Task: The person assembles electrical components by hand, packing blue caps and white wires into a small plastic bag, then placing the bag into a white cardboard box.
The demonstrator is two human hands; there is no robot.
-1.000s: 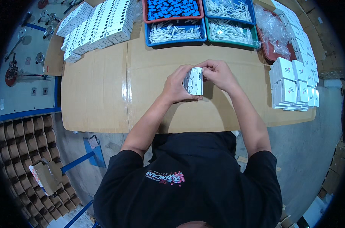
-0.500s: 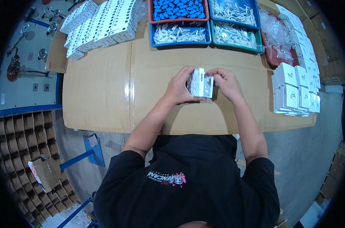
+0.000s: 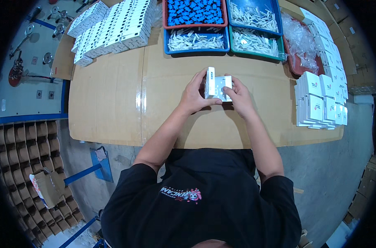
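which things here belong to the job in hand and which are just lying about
Probably belong:
small white rectangular box, in the left hand and right hand
stacked white rectangular boxes, right
small blue parts in the red plastic tray

Apparently lying about:
brown cardboard carton, lower left
brown cardboard divider grid

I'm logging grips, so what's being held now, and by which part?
A white box: left hand on its left side, right hand on its right edge, thumb on the upward face.

White box (dark print), brown cardboard, blue pieces, red tray; black shirt, pink-and-white print
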